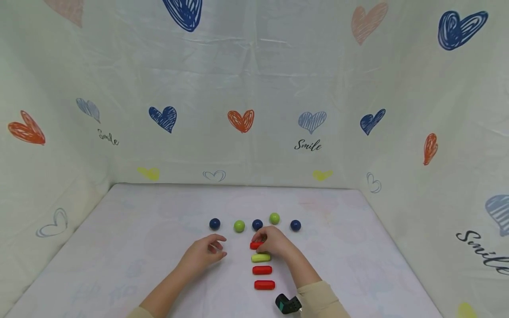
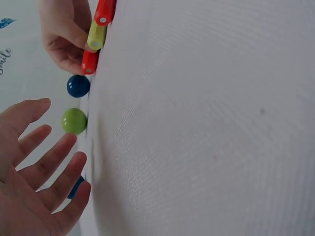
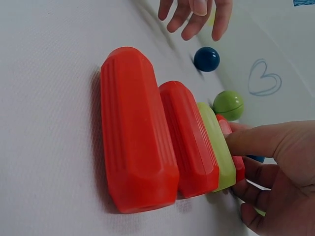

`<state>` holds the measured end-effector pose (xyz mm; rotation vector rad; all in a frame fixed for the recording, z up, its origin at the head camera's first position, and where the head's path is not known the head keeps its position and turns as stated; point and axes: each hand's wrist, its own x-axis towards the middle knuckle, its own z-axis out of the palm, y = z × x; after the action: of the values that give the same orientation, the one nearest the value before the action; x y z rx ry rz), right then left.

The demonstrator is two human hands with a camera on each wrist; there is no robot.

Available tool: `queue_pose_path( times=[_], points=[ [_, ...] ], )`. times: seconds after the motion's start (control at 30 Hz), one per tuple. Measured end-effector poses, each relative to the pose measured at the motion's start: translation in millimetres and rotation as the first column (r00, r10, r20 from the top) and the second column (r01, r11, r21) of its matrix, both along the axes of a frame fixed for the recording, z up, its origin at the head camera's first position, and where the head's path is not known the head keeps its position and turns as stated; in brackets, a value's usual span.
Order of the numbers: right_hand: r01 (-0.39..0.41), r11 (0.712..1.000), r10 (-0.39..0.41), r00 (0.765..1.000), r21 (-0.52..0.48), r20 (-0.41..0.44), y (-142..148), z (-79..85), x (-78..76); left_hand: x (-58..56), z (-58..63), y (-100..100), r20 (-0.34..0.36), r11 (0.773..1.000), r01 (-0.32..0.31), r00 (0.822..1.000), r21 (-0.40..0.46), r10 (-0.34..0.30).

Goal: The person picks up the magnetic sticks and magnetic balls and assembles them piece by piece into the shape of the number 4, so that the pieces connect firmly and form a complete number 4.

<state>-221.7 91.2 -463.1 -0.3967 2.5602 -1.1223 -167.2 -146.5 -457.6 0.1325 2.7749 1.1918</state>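
Using the red piece in the right hand (image 1: 274, 243) as the middle of the clock, with 12 at the far edge of the tabletop (image 1: 119, 247). So that hand has its thumb and fingers closed in a pinch round the held red piece (image 1: 254, 245), thumb on the near side. Can't really tell if the piece is touching the cloth or slightly up.

Just beside it at 6 o'clock there's a yellow-green piece (image 1: 260, 258), then a middle red piece (image 1: 262, 270) and a nearest red piece (image 1: 264, 285) further down, all lying crosswise like ladder rungs.

The left hand (image 1: 203, 252) is over at 9 o'clock, well apart from the pieces, fingers spread and loosely bent, nothing in it.

Then five balls: the middle blue ball (image 1: 257, 225) sits near at 12, partly behind the right fingers, the left green ball (image 1: 239, 226) is between 10 and 11, the left blue ball (image 1: 214, 224) at 10, the right green ball (image 1: 274, 218) at 1, the right blue ball (image 1: 295, 225) at 2.

Oh, and there's a black gadget (image 1: 287, 304) down at 5, right by the beige right sleeve (image 1: 322, 300).
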Motion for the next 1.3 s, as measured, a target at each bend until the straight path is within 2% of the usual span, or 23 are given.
queue_pose_path(
  times=[0.17,0.47,0.73,0.93,1.07,1.3],
  points=[
    [-0.001,1.0,0.001,1.0,-0.024,0.002,-1,1.8,1.0,-0.4,0.0,-2,-0.033,1.0,-0.003,0.999,0.001,0.003],
    [-0.015,0.997,0.014,1.0,-0.079,-0.014,-13,8.4,5.7,-6.3,1.4,-6,-0.034,1.0,-0.031,0.999,0.004,0.031],
    [-0.025,0.993,0.022,0.999,-0.115,-0.023,-29,10.4,10.6,-10.4,5.3,-10,-0.072,0.999,-0.043,0.996,0.01,0.044],
    [0.002,0.99,-0.003,1.0,-0.143,-0.008,-43,10.2,15.6,-12.9,6.1,-17,-0.107,0.997,-0.069,0.992,0.038,0.073],
    [0.025,0.987,-0.024,1.0,-0.158,0.008,-51,9.7,16.7,-16.2,7.1,-21,-0.104,0.996,-0.086,0.991,0.039,0.09],
    [0.058,0.97,-0.054,0.998,-0.238,0.022,-66,6.3,17.2,-23.3,10.7,-29,-0.113,0.991,-0.11,0.987,0.076,0.118]
  ],
)
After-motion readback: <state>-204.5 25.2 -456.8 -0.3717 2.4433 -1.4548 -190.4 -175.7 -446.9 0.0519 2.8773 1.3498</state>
